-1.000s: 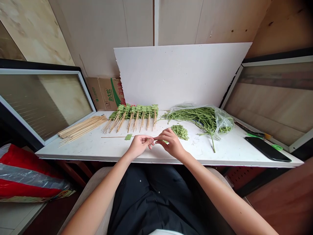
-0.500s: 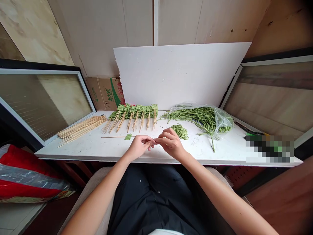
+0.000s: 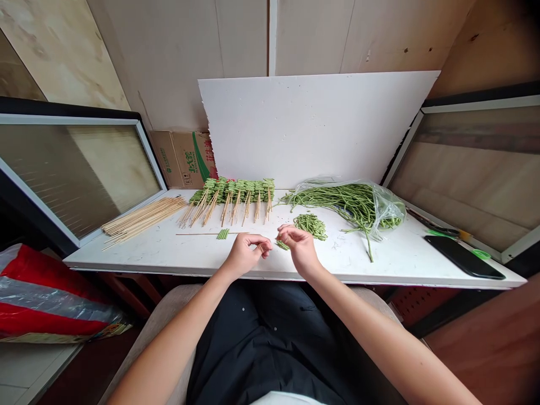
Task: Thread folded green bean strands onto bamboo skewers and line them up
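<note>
My left hand [image 3: 252,251] hovers over the front of the table with its fingers curled and thumb against them; whatever they hold is too small to make out. To its right, my right hand [image 3: 298,246] has its fingers bent toward the thumb, and its grip is likewise unclear. A few cut green bean pieces [image 3: 282,245] show beside the right fingertips. Behind that hand lies a heap of short-cut beans [image 3: 311,225]. A wooden skewer [image 3: 196,234] lies left of my left hand, with several bean pieces [image 3: 223,234] side by side across it.
Stacked bean skewers [image 3: 236,191] line the back, sticks forward. Loose bare skewers [image 3: 143,220] lie at left. Long beans [image 3: 341,199] spill from a plastic bag [image 3: 386,208] at right. A black phone [image 3: 464,257] lies near the right edge. A white board [image 3: 316,129] stands behind.
My hands were touching at the fingertips and have now parted, the right one moving slightly right. Green bean pieces beside the right fingers have come into view. The view has shifted slightly.
</note>
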Demonstrator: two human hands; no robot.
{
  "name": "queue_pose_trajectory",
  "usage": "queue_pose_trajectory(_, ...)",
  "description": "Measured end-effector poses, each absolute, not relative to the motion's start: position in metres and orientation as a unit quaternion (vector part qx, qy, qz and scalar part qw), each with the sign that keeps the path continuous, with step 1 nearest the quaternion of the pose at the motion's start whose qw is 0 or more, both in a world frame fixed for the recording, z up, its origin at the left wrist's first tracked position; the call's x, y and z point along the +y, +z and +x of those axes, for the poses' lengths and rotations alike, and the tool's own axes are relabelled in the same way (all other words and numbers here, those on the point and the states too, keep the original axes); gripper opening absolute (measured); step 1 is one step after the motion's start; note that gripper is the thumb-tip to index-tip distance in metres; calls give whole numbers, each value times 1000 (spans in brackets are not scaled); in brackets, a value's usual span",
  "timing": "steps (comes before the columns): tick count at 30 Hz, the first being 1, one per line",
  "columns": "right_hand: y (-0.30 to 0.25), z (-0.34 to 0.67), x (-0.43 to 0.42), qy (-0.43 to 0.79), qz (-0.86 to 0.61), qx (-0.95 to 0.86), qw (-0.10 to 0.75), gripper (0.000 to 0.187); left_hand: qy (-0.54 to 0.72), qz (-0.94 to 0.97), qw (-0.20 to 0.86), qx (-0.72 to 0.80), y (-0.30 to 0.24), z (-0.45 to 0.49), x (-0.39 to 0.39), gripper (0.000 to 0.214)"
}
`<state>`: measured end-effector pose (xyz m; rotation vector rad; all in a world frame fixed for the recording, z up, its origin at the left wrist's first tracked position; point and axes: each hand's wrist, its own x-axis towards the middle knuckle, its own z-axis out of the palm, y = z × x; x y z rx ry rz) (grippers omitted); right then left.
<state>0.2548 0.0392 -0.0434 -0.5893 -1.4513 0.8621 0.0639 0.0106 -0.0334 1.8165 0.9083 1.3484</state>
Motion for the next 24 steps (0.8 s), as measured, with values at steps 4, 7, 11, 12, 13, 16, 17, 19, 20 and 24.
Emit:
queue_pose_trajectory(4,-45,276,62,312,-328,-679,577,23,531,631,438,360,-40,60,20,42)
queue_pose_trajectory(7,-56,288,77,152,-409,-753,493,25,530,574,503,369,-44,58,25,50)
queue_pose_trajectory(11,-75,291,85,51,-467,-784,406,22,541,551,525,359,-51,56,29,51)
queue_pose_trajectory(12,-76,291,84,41,-467,-787,400,22,548,549,518,361,-53,55,30,50)
queue_pose_trajectory(13,-76,289,83,38,-460,-791,402,23,558,546,506,367,-54,55,32,49)
queue_pose_trajectory(16,-64,283,72,56,-396,-801,446,28,594,524,469,390,-58,53,37,49)
queue_pose_trajectory(17,-59,280,66,64,-364,-806,462,29,603,515,468,391,-59,52,38,50)
queue_pose_trajectory(19,-50,272,55,78,-302,-819,482,30,610,505,476,383,-60,53,39,51)
queue_pose_trajectory(20,-47,268,50,82,-275,-825,486,33,607,507,480,379,-59,54,38,51)
queue_pose_trajectory(24,-46,255,41,79,-223,-826,511,27,585,539,468,385,-57,59,34,52)
